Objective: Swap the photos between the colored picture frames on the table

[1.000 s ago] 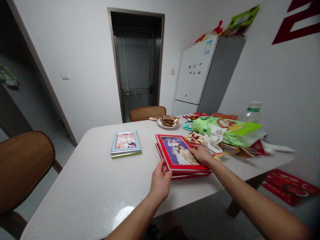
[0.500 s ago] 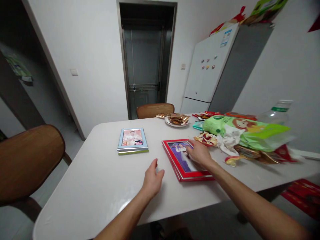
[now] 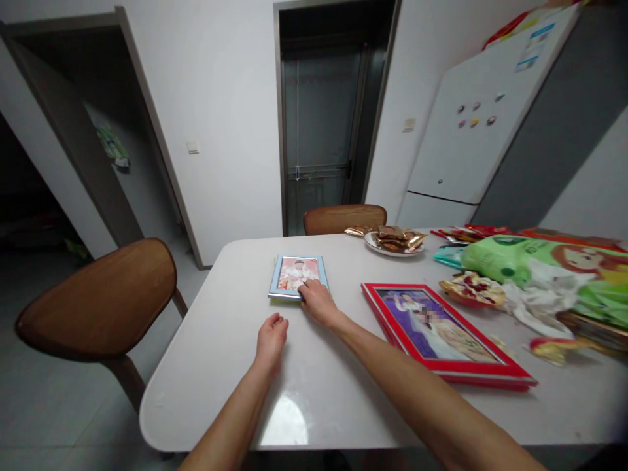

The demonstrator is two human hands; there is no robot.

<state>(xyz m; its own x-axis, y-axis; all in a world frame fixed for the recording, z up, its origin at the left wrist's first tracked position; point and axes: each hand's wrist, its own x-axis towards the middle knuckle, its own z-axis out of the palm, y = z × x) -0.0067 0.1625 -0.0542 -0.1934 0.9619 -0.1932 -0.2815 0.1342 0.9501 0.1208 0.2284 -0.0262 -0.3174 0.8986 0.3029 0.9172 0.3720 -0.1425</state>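
Note:
My right hand (image 3: pixel 318 302) reaches across to the light-blue photo frame (image 3: pixel 275 282) and grips its front right part, fingers over the picture and thumb at the near edge. Under that frame shows the yellow-green edge of another one (image 3: pixel 284 301). My left hand (image 3: pixel 271 337) hovers over the table just in front of them, fingers loosely curled and holding nothing. To the right, a large red photo frame (image 3: pixel 441 369) lies picture up on a second red frame, beneath my right forearm.
Behind the red frames stand a plate (image 3: pixel 375 245) of gold-wrapped snacks, an opened pomegranate (image 3: pixel 473 290), crumpled tissue (image 3: pixel 540 297) and a green bag (image 3: pixel 520 255). One wooden chair (image 3: pixel 98 301) is at the left, another (image 3: pixel 343 219) at the table's far side.
My right hand has left the red frame and moved left onto the light-blue one. My left hand has drawn nearer to the blue frame. The view has turned left.

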